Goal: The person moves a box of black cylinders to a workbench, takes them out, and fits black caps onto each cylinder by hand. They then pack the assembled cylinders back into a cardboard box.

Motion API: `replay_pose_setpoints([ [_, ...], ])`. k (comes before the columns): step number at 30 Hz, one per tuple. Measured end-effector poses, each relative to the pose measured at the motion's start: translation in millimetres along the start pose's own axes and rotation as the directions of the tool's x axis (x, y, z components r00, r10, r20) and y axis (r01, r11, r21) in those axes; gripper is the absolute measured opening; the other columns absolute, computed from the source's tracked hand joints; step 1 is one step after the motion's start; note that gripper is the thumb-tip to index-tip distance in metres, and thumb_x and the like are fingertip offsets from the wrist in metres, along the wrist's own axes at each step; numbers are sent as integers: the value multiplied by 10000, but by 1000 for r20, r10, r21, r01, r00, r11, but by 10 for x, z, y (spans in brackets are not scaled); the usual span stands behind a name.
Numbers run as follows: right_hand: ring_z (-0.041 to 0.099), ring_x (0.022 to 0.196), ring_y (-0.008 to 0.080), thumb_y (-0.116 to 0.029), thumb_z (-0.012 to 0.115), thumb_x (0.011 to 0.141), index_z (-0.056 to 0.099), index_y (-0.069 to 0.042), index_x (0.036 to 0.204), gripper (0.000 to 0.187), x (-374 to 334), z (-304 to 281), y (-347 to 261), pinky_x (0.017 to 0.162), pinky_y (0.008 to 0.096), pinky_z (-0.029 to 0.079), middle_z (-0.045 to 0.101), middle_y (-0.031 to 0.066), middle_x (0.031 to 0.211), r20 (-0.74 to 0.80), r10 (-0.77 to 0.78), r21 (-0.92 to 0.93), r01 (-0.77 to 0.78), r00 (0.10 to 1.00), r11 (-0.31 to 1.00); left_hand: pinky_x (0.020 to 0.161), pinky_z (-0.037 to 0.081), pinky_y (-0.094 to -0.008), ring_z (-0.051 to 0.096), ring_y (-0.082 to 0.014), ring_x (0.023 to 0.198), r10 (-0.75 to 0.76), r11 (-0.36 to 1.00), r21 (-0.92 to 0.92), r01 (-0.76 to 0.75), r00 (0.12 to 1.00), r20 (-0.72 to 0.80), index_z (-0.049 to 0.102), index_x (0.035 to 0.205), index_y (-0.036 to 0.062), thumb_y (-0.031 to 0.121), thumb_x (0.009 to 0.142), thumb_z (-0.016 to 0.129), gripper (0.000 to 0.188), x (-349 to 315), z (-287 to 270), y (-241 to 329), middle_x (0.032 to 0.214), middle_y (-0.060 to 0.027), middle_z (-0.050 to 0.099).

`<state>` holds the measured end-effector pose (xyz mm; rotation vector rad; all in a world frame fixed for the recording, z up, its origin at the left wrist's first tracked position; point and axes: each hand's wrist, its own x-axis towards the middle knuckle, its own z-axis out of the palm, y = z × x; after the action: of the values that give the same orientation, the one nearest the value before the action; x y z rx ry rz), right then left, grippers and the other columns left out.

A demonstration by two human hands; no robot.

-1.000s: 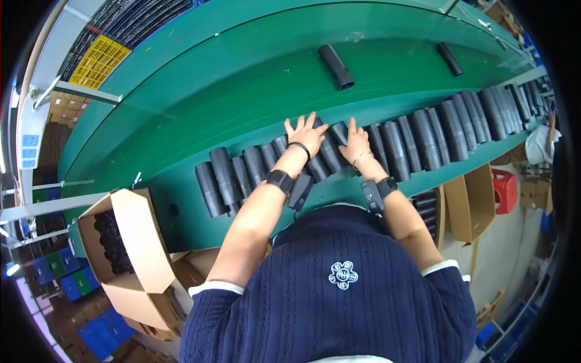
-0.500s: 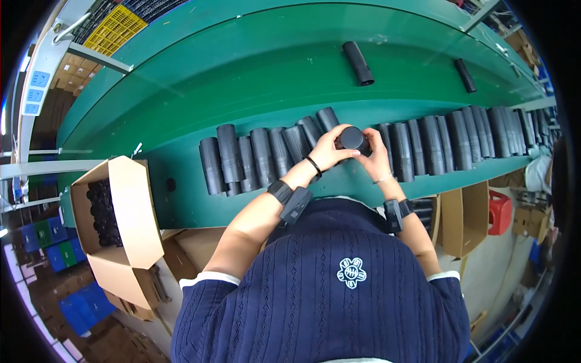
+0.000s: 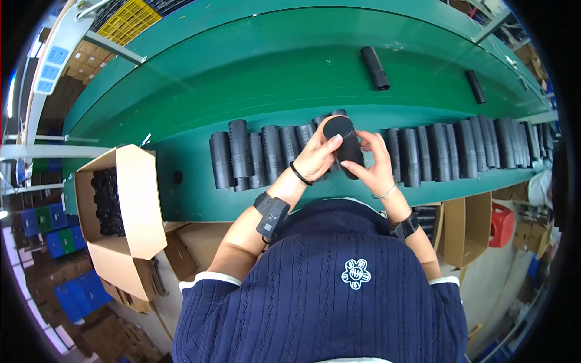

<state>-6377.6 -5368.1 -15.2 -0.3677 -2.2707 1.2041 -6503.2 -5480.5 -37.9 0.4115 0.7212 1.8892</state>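
1. Black cylindrical tube (image 3: 353, 151): matte body, smooth-looking side wall; one round, flat, dark end face visible.
2. Pose: tilted; visible end face directed upward, body sloping down to the right.
3. Location: held between the left hand (image 3: 317, 157) and right hand (image 3: 376, 164); left thumb near the end face, right thumb against the lower wall.

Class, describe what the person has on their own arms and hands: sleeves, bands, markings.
Short navy sleeves end in white trim. The left forearm has a black strap with a dark box bearing a small pale marking; the right has a black strap. The left hand and right hand are ungloved, with a black wristband and thin silvery bracelet respectively.
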Motion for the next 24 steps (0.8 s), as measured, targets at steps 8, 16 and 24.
replay_pose_setpoints([
  [8, 499, 770, 78, -121, 498, 901, 542, 8, 1208, 336, 197, 81, -99, 669, 207, 400, 518, 3, 935, 323, 273, 696, -423, 906, 580, 901, 406, -268, 486, -118, 1054, 75, 930, 352, -105, 992, 98, 437, 1179, 80, 92, 697, 735, 567, -249, -67, 262, 1086, -22, 521],
  [16, 484, 814, 81, -50, 554, 857, 629, -48, 1127, 280, 152, 75, -128, 676, 207, 405, 511, 6, 933, 337, 189, 660, -375, 922, 651, 842, 440, -277, 524, -132, 976, 180, 821, 542, -179, 982, 52, 505, 1102, 58, 126, 683, 735, 483, -287, 108, 253, 1018, -40, 536],
  [24, 326, 1283, 225, -108, 745, 677, 230, -67, 1419, 903, 23, 212, 224, 1055, 327, 256, 390, 115, 1338, 471, 83, 318, -257, 878, 913, 918, 416, -371, 524, -240, 1074, 106, 994, -39, -106, 994, 4, 495, 1167, 41, 363, 865, 538, 443, -62, -199, 301, 1126, -130, 564],
])
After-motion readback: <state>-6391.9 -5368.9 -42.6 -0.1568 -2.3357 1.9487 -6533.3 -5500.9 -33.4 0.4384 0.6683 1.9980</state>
